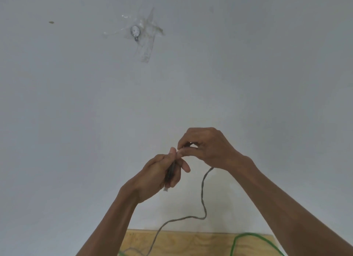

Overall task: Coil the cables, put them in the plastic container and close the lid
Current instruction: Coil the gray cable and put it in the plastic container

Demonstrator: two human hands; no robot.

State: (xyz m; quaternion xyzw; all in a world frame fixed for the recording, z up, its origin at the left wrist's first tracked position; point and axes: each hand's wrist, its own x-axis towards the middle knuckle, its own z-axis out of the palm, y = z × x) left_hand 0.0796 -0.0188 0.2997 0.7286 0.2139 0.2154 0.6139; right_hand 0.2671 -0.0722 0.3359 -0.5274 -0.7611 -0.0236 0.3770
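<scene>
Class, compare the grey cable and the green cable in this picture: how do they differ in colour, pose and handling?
The grey cable is dull grey, the green cable bright green. The grey one rises to the left hand and right hand, which grip it; the green one lies untouched on the wooden board.

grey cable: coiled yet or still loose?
Mostly loose: grey cable trails from the hands to the wooden board; only a short bunch in left hand.

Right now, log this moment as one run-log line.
step: coiling grey cable | left hand: holds coil | right hand: pinches cable | green cable: loose on wooden table | container: out of view
</scene>
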